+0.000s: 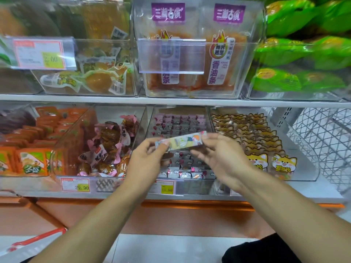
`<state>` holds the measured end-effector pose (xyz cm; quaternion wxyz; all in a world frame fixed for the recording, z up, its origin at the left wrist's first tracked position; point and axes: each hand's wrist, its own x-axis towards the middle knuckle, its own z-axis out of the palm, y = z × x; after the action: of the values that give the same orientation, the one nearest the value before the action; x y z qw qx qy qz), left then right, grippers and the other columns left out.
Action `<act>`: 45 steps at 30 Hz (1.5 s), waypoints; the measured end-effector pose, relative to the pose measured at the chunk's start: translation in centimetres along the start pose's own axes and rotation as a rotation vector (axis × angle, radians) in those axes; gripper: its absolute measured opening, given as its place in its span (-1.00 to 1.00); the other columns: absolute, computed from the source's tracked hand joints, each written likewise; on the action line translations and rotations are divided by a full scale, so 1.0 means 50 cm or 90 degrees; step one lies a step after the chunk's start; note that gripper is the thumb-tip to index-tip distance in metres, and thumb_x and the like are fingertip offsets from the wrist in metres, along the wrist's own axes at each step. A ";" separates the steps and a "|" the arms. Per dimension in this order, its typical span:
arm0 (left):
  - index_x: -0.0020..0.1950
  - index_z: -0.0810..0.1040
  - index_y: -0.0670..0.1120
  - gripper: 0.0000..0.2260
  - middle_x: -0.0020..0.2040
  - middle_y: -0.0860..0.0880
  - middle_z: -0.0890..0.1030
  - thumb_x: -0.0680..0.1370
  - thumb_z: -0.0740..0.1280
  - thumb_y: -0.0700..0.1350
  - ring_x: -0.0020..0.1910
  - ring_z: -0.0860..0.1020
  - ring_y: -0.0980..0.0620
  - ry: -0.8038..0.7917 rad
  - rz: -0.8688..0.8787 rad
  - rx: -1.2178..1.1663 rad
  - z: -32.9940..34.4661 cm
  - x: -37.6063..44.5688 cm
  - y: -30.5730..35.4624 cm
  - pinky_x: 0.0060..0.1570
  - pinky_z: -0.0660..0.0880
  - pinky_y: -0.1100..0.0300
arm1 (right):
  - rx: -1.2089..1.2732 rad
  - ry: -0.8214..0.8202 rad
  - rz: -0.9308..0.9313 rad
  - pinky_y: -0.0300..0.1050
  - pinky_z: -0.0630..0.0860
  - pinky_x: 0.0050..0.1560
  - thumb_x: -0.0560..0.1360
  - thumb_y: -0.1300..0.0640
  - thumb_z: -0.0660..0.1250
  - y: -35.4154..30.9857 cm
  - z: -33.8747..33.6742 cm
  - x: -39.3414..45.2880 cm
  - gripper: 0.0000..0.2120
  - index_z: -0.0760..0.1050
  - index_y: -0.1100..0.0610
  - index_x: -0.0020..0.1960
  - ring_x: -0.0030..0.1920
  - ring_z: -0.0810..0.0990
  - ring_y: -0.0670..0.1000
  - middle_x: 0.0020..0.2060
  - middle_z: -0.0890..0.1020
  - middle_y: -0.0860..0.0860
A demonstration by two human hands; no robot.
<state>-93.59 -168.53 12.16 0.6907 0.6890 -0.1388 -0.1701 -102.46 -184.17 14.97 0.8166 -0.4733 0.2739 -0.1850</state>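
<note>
Fingertips (163, 144) of the left hand (146, 162) pinch the left end of the snack packet (182, 142). Fingers (209, 137) of the right hand (223, 156) are curled on its right end; motion blur hides the exact contact there. Both hands hold the one item, with palms turned inward and forearms reaching in from the lower edge of the view.

The snack packet is long and narrow, pale yellow with a cartoon print. It is held nearly level, with the right end slightly higher. It is in the air above the clear bin (149, 120) on the lower shelf and touches nothing but the fingers.

The clear bin contains rows of small packets (180, 122) in pink and white. A price label (167, 187) marked 15.80 is fixed just below its front edge.

- Bin to the left: brown snacks (110, 145) in pink-edged wrappers.
- Bin to the right: cat-print packets (247, 133) in rows.
- Upper shelf: purple-labelled packs (221, 54) directly above, green bags (296, 54) to the right.
- Far right: a white wire basket (322, 139).
</note>
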 end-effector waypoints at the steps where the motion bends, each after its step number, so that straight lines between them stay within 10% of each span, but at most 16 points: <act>1: 0.13 0.63 -0.07 -0.84 -0.04 0.00 0.74 0.61 0.37 -0.04 -0.16 0.70 0.06 0.008 -0.022 -0.040 -0.003 0.001 -0.001 -0.19 0.61 0.19 | 0.002 -0.008 0.024 -0.12 0.69 -0.10 0.64 0.39 0.18 0.004 0.001 -0.005 -0.87 0.46 0.30 0.13 -0.04 0.72 0.12 0.03 0.67 0.25; 8: 0.09 0.61 -0.17 -0.62 -0.04 -0.10 0.75 0.38 0.47 0.04 -0.12 0.72 0.04 0.000 -0.093 -0.235 -0.033 0.002 -0.006 -0.14 0.63 0.26 | -0.026 -0.015 0.086 -0.04 0.70 -0.06 0.62 0.39 0.24 0.016 -0.009 0.000 -0.92 0.49 0.28 0.03 -0.19 0.74 0.10 -0.08 0.70 0.22; 15: -0.05 0.51 -0.15 -0.83 -0.03 -0.19 0.72 0.57 0.39 -0.05 -0.12 0.73 0.00 0.020 -0.073 -0.235 -0.044 0.000 -0.016 -0.21 0.61 0.30 | -0.014 -0.054 0.105 -0.02 0.71 -0.07 0.63 0.34 0.26 0.016 -0.016 0.001 -0.92 0.52 0.27 0.07 -0.11 0.75 0.17 0.03 0.71 0.27; 23: -0.07 0.54 -0.12 -0.70 -0.07 -0.21 0.69 0.39 0.45 0.07 -0.19 0.66 0.03 0.024 -0.044 -0.191 -0.040 0.004 -0.020 -0.08 0.65 0.19 | -0.134 -0.197 0.179 -0.02 0.69 -0.08 0.45 -0.13 0.46 0.017 -0.020 -0.006 -0.55 0.54 0.08 0.24 -0.02 0.74 0.22 0.03 0.72 0.24; 29: 0.09 0.54 -0.19 -0.62 -0.02 -0.14 0.73 0.50 0.42 0.10 -0.04 0.72 -0.11 -0.027 -0.099 -0.214 -0.038 -0.007 -0.015 -0.10 0.66 0.13 | -0.113 -0.188 0.134 -0.09 0.65 -0.13 0.56 0.15 0.42 0.018 -0.026 0.002 -0.84 0.58 0.11 0.14 -0.13 0.72 0.10 0.03 0.72 0.17; 34: 0.17 0.59 -0.12 -0.53 0.02 -0.19 0.73 0.50 0.37 0.24 -0.02 0.71 -0.24 -0.079 -0.166 -0.236 -0.036 -0.018 -0.003 -0.18 0.65 0.12 | -0.171 -0.231 0.090 -0.09 0.67 -0.15 0.52 0.32 0.42 0.018 -0.033 0.003 -0.69 0.55 0.12 0.23 -0.05 0.73 0.07 0.03 0.74 0.10; 40: 0.13 0.60 -0.22 -0.64 0.02 -0.16 0.73 0.44 0.46 -0.01 -0.07 0.72 -0.14 -0.086 -0.141 -0.251 -0.034 -0.018 -0.006 -0.13 0.64 0.19 | -0.203 -0.218 0.047 -0.17 0.65 -0.13 0.41 0.45 0.47 0.018 -0.035 0.001 -0.62 0.59 0.17 0.16 -0.06 0.74 0.07 0.00 0.75 0.10; 45: 0.16 0.59 -0.17 -0.69 0.06 -0.18 0.71 0.44 0.46 -0.17 0.03 0.70 -0.12 -0.108 -0.078 -0.258 -0.041 -0.013 -0.010 -0.04 0.65 0.16 | -0.096 -0.207 0.119 -0.02 0.68 -0.03 0.35 0.09 0.56 0.010 -0.035 0.004 -0.47 0.56 0.24 0.26 0.01 0.73 0.18 0.09 0.71 0.22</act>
<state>-93.34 -166.39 11.66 0.7892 0.5265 -0.1169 -0.2937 -103.35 -185.22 13.75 0.8259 -0.5292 0.1946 -0.0083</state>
